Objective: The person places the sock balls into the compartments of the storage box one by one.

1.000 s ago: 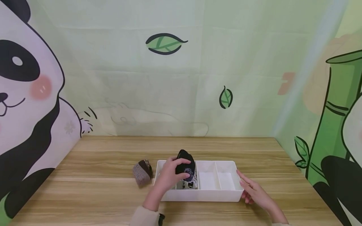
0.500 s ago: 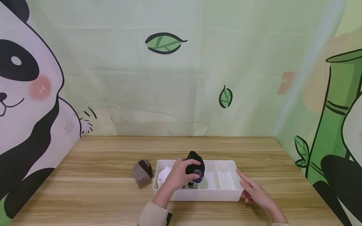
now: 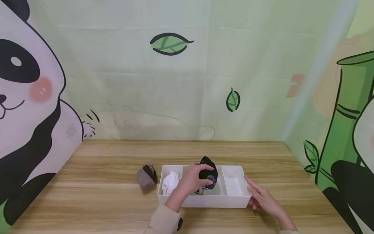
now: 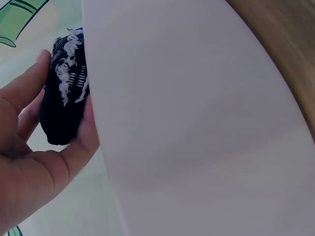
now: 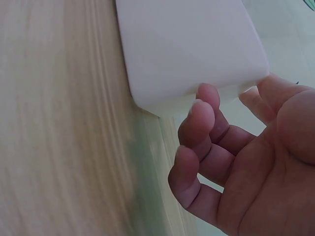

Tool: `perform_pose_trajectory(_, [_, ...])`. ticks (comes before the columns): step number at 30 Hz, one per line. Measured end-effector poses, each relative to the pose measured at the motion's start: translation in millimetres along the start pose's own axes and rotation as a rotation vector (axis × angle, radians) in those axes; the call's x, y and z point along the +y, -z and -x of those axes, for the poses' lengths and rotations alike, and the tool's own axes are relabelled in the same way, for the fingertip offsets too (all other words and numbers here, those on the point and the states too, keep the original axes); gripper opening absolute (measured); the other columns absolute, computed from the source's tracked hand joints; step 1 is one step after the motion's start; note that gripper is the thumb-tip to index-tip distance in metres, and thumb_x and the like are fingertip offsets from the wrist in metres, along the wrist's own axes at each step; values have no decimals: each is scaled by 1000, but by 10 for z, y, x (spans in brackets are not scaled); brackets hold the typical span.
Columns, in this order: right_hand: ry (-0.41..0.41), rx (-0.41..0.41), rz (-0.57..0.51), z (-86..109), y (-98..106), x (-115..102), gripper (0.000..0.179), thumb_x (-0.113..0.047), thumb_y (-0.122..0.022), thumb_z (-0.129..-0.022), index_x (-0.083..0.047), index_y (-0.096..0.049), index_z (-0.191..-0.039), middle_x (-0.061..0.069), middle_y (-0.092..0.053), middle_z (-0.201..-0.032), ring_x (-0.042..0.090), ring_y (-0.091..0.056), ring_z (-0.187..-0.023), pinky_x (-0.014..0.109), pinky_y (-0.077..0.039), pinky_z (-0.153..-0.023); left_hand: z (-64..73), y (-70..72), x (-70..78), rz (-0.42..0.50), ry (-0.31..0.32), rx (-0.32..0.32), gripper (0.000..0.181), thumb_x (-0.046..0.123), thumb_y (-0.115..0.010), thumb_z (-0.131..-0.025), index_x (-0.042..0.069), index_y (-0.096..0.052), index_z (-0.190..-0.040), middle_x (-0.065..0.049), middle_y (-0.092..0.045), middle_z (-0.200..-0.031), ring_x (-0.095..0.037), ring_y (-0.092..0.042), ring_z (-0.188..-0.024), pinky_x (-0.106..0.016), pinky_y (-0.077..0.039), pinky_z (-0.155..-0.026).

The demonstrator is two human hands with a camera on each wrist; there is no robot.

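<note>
My left hand (image 3: 191,180) grips a folded black sock (image 3: 206,164) between thumb and fingers, over the third compartment from the left of a white divided box (image 3: 216,202). Loose white threads show on the sock (image 4: 64,113) in the left wrist view. In the leftmost compartment lies a white balled sock (image 3: 170,182). A patterned sock (image 3: 200,191) in the second one is mostly hidden behind my hand. My right hand (image 3: 264,200) rests against the box's right end; in the right wrist view its fingers (image 5: 197,123) are loosely bent beside the end wall.
A grey-brown folded sock (image 3: 146,178) with a dark band lies on the wooden table (image 3: 102,195), left of the box. The rightmost compartment (image 3: 233,187) shows a bare floor. Behind the table hangs a printed cloth (image 3: 131,97) with pandas and leaves.
My left hand has carried the black sock rightward, from above the second compartment to above the third, uncovering the white sock. The right hand and box have stayed in place.
</note>
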State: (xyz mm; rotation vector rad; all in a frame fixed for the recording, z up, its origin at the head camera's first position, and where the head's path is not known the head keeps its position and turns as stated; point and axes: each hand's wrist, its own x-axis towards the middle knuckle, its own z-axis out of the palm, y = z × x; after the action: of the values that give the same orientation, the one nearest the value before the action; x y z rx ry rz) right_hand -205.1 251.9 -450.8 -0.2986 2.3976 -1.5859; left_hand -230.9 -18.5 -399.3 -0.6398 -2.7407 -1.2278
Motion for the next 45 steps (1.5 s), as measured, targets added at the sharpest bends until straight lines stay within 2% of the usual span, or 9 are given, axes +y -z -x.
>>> perform_pose_trajectory(11, [8, 4, 7, 1, -2, -1, 51, -28, -31, -98, -5, -15, -141, 7, -47, -64, 15, -47, -49, 26, -39, -45, -48, -105, 61, -31, 8, -19, 34, 19, -75, -72, 17, -66, -105, -19, -52, -108, -30, -49, -96, -42, -46, -74])
perform_pose_trajectory(21, [9, 6, 9, 0, -7, -11, 52, -29, -31, -98, -5, -16, -142, 6, -47, -65, 14, -47, -49, 25, -39, -45, -58, -144, 127, -45, 67, -23, 35, 22, -74, -73, 17, -65, -106, -21, -51, -111, -31, -48, -98, -42, -46, -76])
perform_pose_trajectory(30, [16, 3, 7, 5, -10, 22, 52, -29, -32, -98, -5, -16, -141, 8, -49, -64, 13, -47, -49, 24, -39, -45, -49, -111, 178, -141, 26, -53, 35, 13, -70, -77, 9, -64, -111, -20, -55, -114, -34, -47, -109, -41, -41, -86])
perform_pose_trajectory(37, [13, 8, 15, -2, -16, 39, 53, -31, -32, -98, -5, -16, -141, 8, -49, -64, 14, -48, -50, 25, -40, -45, -17, -71, 152, -166, 33, -25, 33, 15, -70, -76, 8, -64, -108, -20, -51, -117, -33, -49, -107, -41, -44, -82])
perform_pose_trajectory(45, [20, 8, 15, -7, -12, 51, 54, -31, -32, -98, -5, -16, -141, 7, -48, -64, 15, -48, -49, 26, -40, -45, 17, -48, 105, -152, -29, 50, 25, 16, -68, -78, 5, -66, -101, -17, -56, -110, -30, -53, -102, -38, -44, -82])
